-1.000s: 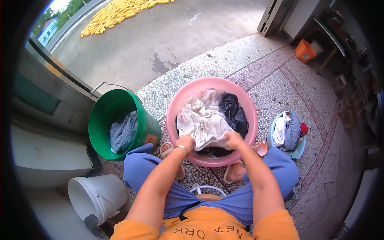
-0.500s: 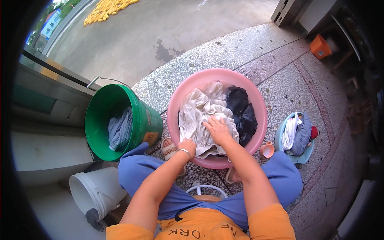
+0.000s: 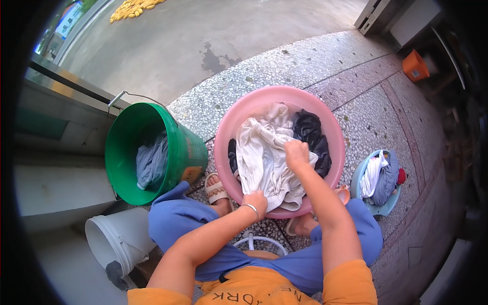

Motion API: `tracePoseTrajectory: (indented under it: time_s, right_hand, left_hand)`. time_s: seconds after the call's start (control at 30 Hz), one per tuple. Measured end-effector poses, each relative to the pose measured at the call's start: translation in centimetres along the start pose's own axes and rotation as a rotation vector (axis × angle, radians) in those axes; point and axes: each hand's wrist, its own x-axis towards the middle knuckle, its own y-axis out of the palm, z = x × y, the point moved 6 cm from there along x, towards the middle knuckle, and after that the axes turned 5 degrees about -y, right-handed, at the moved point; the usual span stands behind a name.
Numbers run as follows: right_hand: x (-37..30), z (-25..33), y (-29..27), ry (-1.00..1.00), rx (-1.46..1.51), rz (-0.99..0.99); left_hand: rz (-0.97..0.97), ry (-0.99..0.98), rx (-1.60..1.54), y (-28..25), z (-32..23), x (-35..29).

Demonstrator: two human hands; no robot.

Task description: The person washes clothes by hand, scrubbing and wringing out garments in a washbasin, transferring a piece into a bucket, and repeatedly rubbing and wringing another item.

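Between my feet stands a pink basin [image 3: 223,178] holding wet laundry. A pale, off-white garment [image 3: 256,147] spreads over its left and middle. My left hand [image 3: 255,201], with a bracelet at the wrist, is closed on the garment's near edge by the basin's front rim. Higher up on the right, my right hand [image 3: 297,153] grips a bunched part of the same cloth and lifts it a little. Dark, shiny wet cloth [image 3: 311,133] lies along the basin's right side, and a bit of it shows at the left wall.
On the left are a green bucket [image 3: 190,152] with greyish cloth inside and a white bucket [image 3: 137,234]. To the right sit a small orange cup [image 3: 343,194] and a light-blue basin [image 3: 378,208] of clothes. An orange container [image 3: 415,66] stands far right.
My right hand has gone from lying spread on the garment to gripping and raising a fold, farther right. My left hand has shifted slightly right and nearer me, pulling the cloth's edge.
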Motion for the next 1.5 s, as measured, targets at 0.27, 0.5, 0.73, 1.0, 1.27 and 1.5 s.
tracePoseTrajectory:
  time_s: [0.27,0.5,0.73,1.0,1.27,1.5]
  right_hand:
    - [5.9,6.0,0.4,0.043,0.161,-0.465]
    - [9.0,-1.2,-0.7,0.292,0.839,-0.142]
    - [-0.3,-10.5,-11.5,0.321,1.392,-0.451]
    - [-10.1,-16.3,-3.4,0.286,0.128,0.346]
    - [-4.1,-6.8,-2.5,0.026,0.218,-0.119]
    - [-3.5,-9.2,-1.6,0.142,0.549,-0.046]
  left_hand:
    - [-0.109,-0.031,-0.015,0.0,-0.5,0.0]
    - [-0.052,0.041,0.162,-1.2,-0.4,0.3]
    - [-0.456,0.098,0.198,-6.7,-0.3,-2.3]
    - [-0.275,0.153,0.167,-1.4,1.1,-0.5]
    - [-0.695,-0.226,-0.342,-3.3,5.0,1.7]
    - [-0.394,-0.402,-0.398,-0.9,7.5,3.9]
